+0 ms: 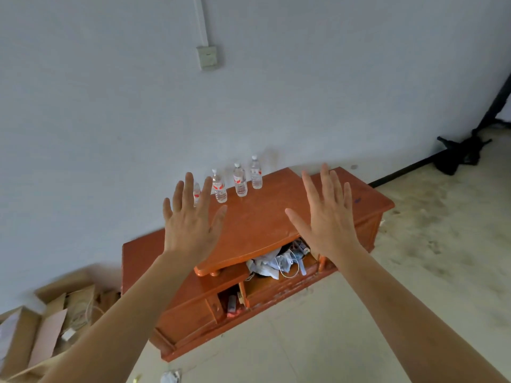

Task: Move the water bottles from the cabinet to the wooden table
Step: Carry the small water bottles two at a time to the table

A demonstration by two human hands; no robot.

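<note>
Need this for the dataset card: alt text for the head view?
The left hand and right hand hover open, fingers spread, holding nothing, before an orange wooden cabinet against a white wall. Four water bottles stand upright on its top, one partly behind the left hand.

Four clear plastic water bottles (240,181) stand in a row on the orange-brown wooden cabinet (262,217), rear left; brown cardboard boxes (41,327) lie left of it.

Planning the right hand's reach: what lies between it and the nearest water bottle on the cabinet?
Only bare cabinet top, in the head view, between the right hand and the rightmost bottle.
</note>
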